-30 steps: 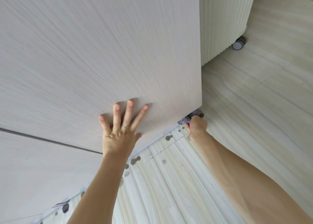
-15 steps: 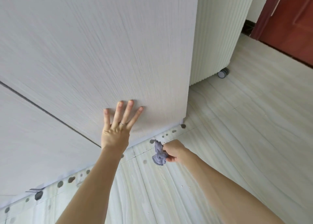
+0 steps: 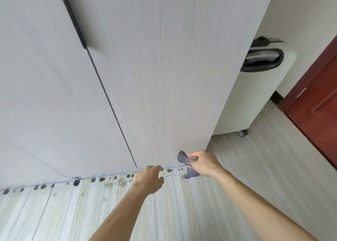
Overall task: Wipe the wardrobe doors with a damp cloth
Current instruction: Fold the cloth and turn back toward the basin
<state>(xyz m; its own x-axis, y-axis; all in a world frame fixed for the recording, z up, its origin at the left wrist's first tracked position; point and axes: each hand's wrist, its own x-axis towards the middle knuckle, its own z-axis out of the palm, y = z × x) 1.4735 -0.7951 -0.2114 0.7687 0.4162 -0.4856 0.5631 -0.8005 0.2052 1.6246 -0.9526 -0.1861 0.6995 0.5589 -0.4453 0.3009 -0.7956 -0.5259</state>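
Pale wood-grain wardrobe doors (image 3: 155, 76) fill the upper part of the head view, split by a dark vertical gap with a dark handle strip (image 3: 73, 18). My right hand (image 3: 204, 163) grips a crumpled grey-blue cloth (image 3: 184, 158) near the bottom right corner of the right door. My left hand (image 3: 148, 178) hovers off the door just below its bottom edge, fingers loosely curled and holding nothing.
A white ribbed unit on castors (image 3: 255, 94) stands right of the wardrobe, with a dark item (image 3: 262, 58) on top. A red-brown door (image 3: 319, 104) is at far right. Dark spots (image 3: 98, 179) dot the pale tiled floor (image 3: 182, 213) along the wardrobe base.
My left hand has come off the door and dropped below its edge. My right hand has lifted the cloth from the floor area up to the door's lower corner. The view has tilted upward.
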